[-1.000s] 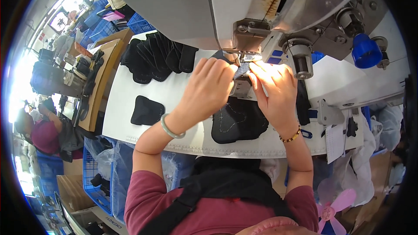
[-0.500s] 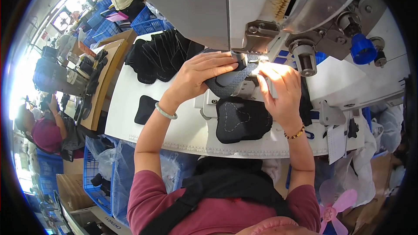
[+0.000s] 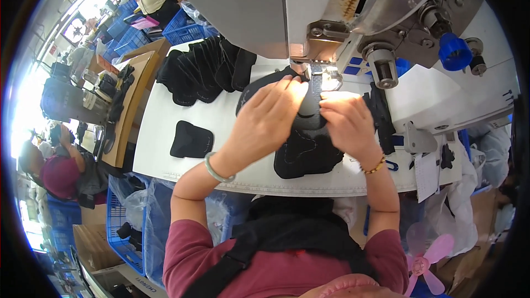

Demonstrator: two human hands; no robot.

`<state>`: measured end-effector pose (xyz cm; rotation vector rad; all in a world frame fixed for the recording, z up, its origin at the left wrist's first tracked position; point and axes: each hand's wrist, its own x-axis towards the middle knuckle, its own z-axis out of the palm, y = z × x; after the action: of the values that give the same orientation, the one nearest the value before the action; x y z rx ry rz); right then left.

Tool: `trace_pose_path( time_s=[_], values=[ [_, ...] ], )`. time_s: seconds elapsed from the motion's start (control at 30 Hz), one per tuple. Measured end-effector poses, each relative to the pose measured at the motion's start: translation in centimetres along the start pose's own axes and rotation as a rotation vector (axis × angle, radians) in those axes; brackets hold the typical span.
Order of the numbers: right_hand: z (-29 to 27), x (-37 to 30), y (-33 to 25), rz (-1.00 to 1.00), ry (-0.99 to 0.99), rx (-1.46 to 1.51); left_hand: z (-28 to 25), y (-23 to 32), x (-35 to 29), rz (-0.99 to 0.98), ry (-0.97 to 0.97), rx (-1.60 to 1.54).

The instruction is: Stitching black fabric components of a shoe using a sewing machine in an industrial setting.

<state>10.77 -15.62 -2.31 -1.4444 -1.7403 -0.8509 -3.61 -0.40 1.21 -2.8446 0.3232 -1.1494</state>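
Note:
A black and grey fabric piece [image 3: 313,99] lies under the needle area of a sewing machine [image 3: 259,22]. My left hand [image 3: 270,115] is closed on its left part, fingertips close to the presser foot [image 3: 317,69]. My right hand [image 3: 349,124] pinches its grey right edge, fingers bent together. Just below the hands, black fabric pieces [image 3: 306,157] with pale stitch lines lie on the white table [image 3: 243,179]. A single black piece [image 3: 191,139] rests left of my left wrist. Farther back, several similar pieces [image 3: 201,72] spread in an overlapping row.
Thread tension knobs [image 3: 382,65] and a blue knob [image 3: 455,52] jut out at upper right. Black strips [image 3: 380,113] hang beside my right hand. A blue basket [image 3: 126,243] stands below the table's left edge, a pink fan [image 3: 420,265] at lower right. Two other people sit at left.
The fabric piece has turned, its grey strip now pointing toward me. My left hand has shifted right and nearer to me; my right hand has lowered and taken hold of the edge.

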Motion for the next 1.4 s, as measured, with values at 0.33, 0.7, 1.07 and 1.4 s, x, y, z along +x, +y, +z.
trace_pose_path(
  time_s=[0.33, 0.7, 1.07, 1.4],
  values=[
    [-2.2, 0.7, 0.9, -0.028, -0.059, 0.16, 0.7, 1.5, -0.9, 0.015, 0.122, -0.074],
    [-1.5, 0.8, 1.4, 0.005, -0.02, 0.119, 1.4, 0.4, -0.4, 0.059, 0.159, -0.028],
    [-0.7, 1.4, 0.8, 0.044, -0.033, 0.062, 2.9, -2.6, -0.3, 0.105, 0.224, -0.129],
    [0.4, 2.0, -0.2, 0.207, 0.009, -0.049, 4.9, -4.3, -0.5, 0.06, 0.363, -0.179]
  ],
)
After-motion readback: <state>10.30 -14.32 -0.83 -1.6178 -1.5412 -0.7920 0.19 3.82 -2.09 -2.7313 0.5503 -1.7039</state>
